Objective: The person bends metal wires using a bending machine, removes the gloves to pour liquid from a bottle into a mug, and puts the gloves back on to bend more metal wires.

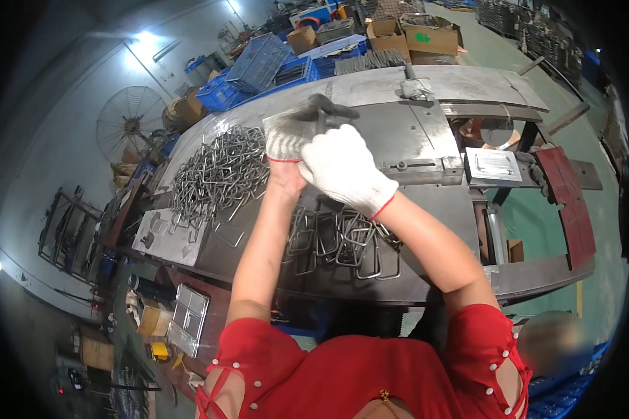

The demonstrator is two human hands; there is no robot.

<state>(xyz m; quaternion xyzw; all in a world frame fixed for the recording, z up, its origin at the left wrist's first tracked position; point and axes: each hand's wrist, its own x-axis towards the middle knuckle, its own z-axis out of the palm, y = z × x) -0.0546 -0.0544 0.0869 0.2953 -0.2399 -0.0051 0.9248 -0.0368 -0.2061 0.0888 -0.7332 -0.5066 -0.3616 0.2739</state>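
My left hand [297,133] wears a grey-and-white knit glove with dark fingers and a red-edged cuff. Its fingers point away to the right, spread apart and somewhat blurred, with nothing seen in them. Over its cuff and palm side lies my right hand [342,167], in a white knit glove with a red edge. The right fingers are bent and closed on the left glove, their tips partly hidden. Left of my hands rises a heap of bent metal wire frames [220,171]. More loose wire frames [346,241] lie between my forearms on the dark metal worktop [272,276].
A slotted metal bar [419,170] is fixed right of my hands. Farther right are a shiny rectangular metal block [493,166] and a red plate [566,206]. Blue crates [258,63] and cardboard boxes [430,36] stand behind the table. A large fan [129,126] stands at left.
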